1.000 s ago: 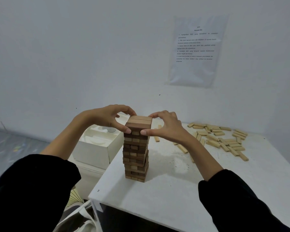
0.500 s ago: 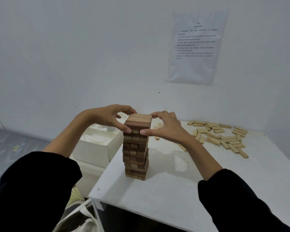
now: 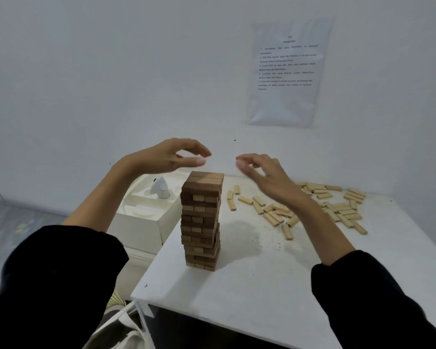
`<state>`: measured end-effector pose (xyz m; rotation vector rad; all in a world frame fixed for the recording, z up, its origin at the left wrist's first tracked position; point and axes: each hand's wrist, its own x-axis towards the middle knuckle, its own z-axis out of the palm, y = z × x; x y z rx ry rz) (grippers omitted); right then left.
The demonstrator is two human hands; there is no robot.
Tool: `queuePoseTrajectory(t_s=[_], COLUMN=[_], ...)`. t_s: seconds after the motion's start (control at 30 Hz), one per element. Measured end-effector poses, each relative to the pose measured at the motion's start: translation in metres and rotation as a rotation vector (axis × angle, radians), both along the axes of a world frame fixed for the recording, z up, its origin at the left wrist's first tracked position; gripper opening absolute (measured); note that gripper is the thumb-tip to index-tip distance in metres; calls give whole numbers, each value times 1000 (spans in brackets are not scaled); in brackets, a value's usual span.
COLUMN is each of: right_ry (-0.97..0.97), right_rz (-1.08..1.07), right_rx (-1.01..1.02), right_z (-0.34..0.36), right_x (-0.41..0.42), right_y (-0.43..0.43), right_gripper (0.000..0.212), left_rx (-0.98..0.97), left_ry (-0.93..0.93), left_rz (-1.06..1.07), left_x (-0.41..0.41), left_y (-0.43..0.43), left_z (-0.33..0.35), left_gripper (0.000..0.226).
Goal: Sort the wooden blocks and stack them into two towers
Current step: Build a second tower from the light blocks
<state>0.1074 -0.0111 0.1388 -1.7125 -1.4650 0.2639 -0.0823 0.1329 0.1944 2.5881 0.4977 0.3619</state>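
Tower (image 3: 201, 220) on seemingly scuffed white table (image 3: 262, 285).

A tower (image 3: 202, 220) of dark wooden blocks stands on a white table (image 3: 262, 293). Above its top, touching nothing, hover a left hand (image 3: 166, 157) and a right hand (image 3: 264, 172), fingers loosely curved, sleeves black. Pale loose blocks (image 3: 337, 209) lie scattered behind to the right. A printed sheet (image 3: 287, 71) hangs on the wall.
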Motion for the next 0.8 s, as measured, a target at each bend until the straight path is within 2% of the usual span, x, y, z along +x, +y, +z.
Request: queuePoseTrajectory(t_s=[0.07, 0.13, 0.27, 0.37, 0.63, 0.8], right_ry=[62, 103, 163, 201, 144, 87], right_rz=[-29, -86, -186, -256, -511, -629], right_rx=[50, 100, 219, 236, 86, -63], right_z=[5, 9, 9, -4, -100, -161], right_x=[16, 31, 53, 74, 148, 185], right_y=[-11, -23, -43, -58, -86, -90], right_gripper=[41, 34, 30, 30, 28, 27], left_rx=[65, 124, 203, 167, -61, -54], left_ry=[-90, -129, -204, -248, -147, -87], left_rz=[5, 4, -49, -58, 59, 84], left_x=[15, 38, 95, 139, 230, 277], left_y=[-14, -31, -71, -98, -94, -84], left_z=[10, 15, 7, -12, -122, -188], left_gripper=[39, 31, 22, 22, 21, 24])
